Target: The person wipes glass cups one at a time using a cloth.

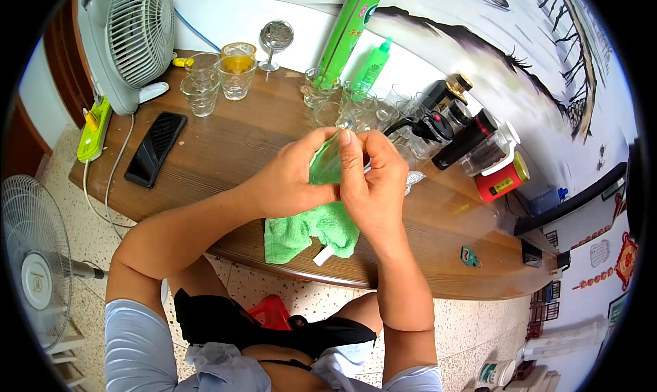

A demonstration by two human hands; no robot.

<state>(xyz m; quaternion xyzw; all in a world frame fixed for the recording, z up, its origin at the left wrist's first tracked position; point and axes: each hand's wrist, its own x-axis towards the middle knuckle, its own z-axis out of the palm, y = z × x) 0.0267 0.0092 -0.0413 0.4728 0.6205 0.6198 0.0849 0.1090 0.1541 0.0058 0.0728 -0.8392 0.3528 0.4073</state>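
My left hand and my right hand meet above the table's front part, fingers curled towards each other. Between them shows a clear, see-through piece that looks like glass; most of it is hidden by the fingers and I cannot make out its full shape. The right thumb points up along it, and the left fingers are wrapped on its other side. Below the hands a green towel lies crumpled at the table edge, its white tag hanging forward.
Drinking glasses stand back left, several more behind my hands. A green spray can, green bottle, black tumbler and red tin line the wall. A phone and fan are at left.
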